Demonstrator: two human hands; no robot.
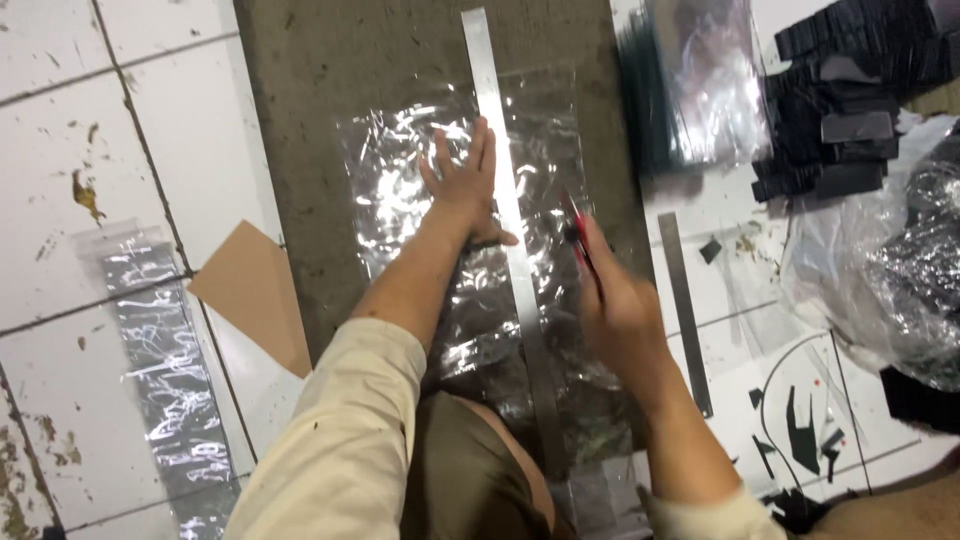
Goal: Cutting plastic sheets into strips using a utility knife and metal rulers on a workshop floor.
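Observation:
My left hand [465, 185] lies flat with fingers spread on a clear plastic sheet [400, 170], pressing beside a long metal ruler [500, 140] that runs up the middle of the sheet. My right hand [620, 300] is closed around a red-handled cutter [578, 240], whose tip sits just right of the ruler's edge. The sheet rests on a brown-grey board [300, 80] on the tiled floor.
A strip of clear plastic [165, 360] and a tan cardboard piece [255, 290] lie to the left. A second metal ruler [683, 300] lies to the right. Stacked clear sheets [700, 70], black pieces [850, 90] and a crumpled plastic bag [900, 270] fill the right side.

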